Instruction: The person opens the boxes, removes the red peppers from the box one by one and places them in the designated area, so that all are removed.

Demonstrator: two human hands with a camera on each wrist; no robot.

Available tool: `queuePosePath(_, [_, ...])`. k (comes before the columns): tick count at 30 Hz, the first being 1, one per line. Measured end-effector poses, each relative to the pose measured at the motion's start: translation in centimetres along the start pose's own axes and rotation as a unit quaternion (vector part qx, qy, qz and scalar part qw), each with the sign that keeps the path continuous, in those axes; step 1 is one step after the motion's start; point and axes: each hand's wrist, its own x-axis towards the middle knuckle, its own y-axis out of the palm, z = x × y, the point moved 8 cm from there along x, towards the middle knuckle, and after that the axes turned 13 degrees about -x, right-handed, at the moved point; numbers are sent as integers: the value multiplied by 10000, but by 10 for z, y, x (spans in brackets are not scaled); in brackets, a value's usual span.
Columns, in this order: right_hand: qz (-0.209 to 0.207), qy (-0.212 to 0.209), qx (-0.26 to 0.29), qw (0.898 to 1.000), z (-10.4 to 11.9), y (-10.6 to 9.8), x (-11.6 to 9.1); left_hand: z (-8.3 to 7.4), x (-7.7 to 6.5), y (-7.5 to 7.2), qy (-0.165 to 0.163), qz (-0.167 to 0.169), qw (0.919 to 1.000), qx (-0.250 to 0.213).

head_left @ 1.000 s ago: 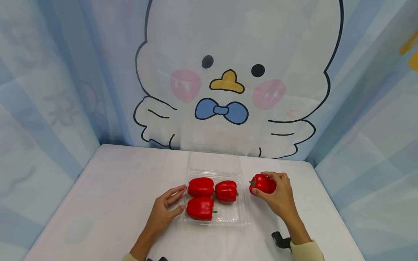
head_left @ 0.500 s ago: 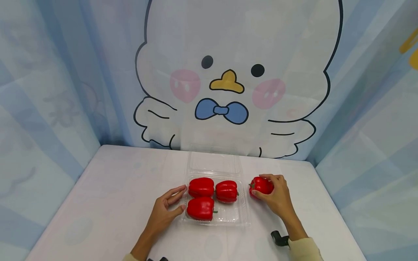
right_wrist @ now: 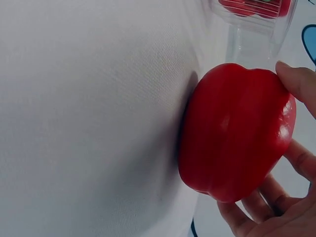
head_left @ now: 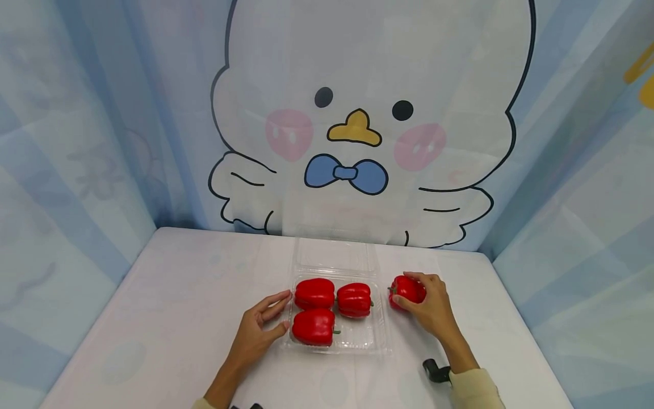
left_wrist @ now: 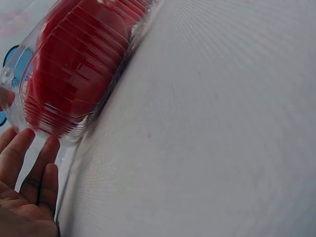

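In the head view, my right hand [head_left: 433,304] holds a red bell pepper [head_left: 407,288] just right of the clear plastic container, thumb on the near side and fingers over the far side. The right wrist view shows that bell pepper [right_wrist: 234,131] on its side, close over the white tabletop with a shadow beneath. My left hand [head_left: 257,328] rests its fingertips against the left side of the clear plastic container [head_left: 360,341], fingers mostly straight. Three red bell peppers lie inside: one back left [head_left: 314,293], one back right [head_left: 354,300], one front left [head_left: 313,327].
The container's hinged lid [head_left: 334,257] lies folded back toward the rear curtain [head_left: 255,199], which carries a cartoon bird. A black wrist mount [head_left: 435,372] juts out beside the right sleeve. Pale blue curtains flank the white table [head_left: 174,307].
My right hand has moved slightly left toward the container with the bell pepper in its grip. The left hand and the container stay where they were.
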Motion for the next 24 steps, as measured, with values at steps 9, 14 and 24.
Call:
queuePosePath(9, [39,-78,-72,9999,0,1,4,0,0,-1,56,44,9999,-109])
queuePosePath(14, [-48,6,-20,10000,2,-3,0,-1,0,-1,111,43,9999,-68])
queuePosePath(24, [-701,-298,232,9968,30,-25,-13,0,0,-1,88,38,9999,-44])
